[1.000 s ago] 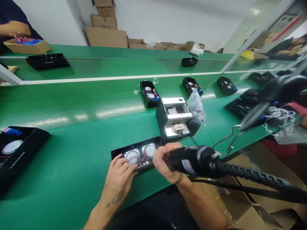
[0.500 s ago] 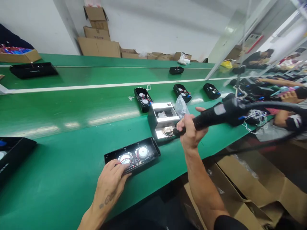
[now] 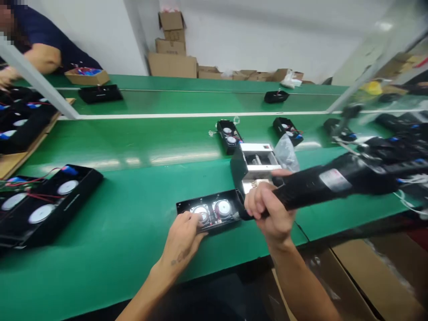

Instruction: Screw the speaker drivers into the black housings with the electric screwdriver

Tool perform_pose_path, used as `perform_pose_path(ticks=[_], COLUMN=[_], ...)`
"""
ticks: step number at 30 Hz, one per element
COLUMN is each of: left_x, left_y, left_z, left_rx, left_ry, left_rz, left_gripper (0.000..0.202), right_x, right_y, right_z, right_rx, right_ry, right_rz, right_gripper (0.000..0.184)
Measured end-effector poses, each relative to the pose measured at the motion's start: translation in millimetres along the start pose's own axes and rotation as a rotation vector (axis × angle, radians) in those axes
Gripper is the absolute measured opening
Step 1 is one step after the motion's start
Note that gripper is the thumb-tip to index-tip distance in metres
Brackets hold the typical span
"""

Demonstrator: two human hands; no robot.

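Two speaker units (image 3: 223, 208) in a black casing (image 3: 219, 227) on green bench (image 3: 133, 223), left hand's (image 3: 183, 234) fingers close together over one, pinch uncertain, right hand's (image 3: 272, 209) wrapped round power screwdriver (image 3: 307, 187), probably fastening, calling for steady alignment.

Black tool (image 3: 307, 187): blurred — tip unclear
Silver machine (image 3: 262, 168): partly behind the right hand (image 3: 272, 214)
Co-worker (image 3: 47, 57): cut off by the left edge

Two speakers (image 3: 222, 208) in case (image 3: 220, 226) on bench (image 3: 127, 223), machine (image 3: 256, 168) behind case to right, bag (image 3: 286, 154) right of machine
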State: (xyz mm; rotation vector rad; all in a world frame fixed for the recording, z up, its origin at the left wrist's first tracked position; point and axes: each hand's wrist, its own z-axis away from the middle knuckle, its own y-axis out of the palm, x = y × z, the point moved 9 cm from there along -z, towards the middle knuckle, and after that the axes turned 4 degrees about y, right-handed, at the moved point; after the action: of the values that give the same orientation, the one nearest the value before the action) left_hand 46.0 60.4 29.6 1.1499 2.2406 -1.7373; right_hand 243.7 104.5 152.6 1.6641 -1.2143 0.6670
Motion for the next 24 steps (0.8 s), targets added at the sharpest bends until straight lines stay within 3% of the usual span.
perform_pose_path(ticks=[4,7,12,24], left_x=[-3.8,-4.8,-7.3,-2.0], left_y=[-1.8,-2.6,-3.7,4.4], left_z=[-4.3,-6.2,-6.6,-5.5], left_rx=[0.005,0.003,0.023,0.005], left_ry=[-0.005,0.004,0.029,0.024], left_rz=[0.011,-0.011,0.046,0.092], left_gripper=[0.023,0.014,0.005,0.025], right_x=[-22.2,-40.1,-56.3,-61.2], right_y=[52.4,70.1,78.4,83.3], right_z=[22.2,27.9,28.9,32.9], right_rx=[0.185,0.240,0.273,0.304], right_ry=[0.050,0.082,0.106,0.056], right_rz=[-0.112,-0.079,0.031,0.201], right_gripper=[0.037,0.037,0.035,0.034])
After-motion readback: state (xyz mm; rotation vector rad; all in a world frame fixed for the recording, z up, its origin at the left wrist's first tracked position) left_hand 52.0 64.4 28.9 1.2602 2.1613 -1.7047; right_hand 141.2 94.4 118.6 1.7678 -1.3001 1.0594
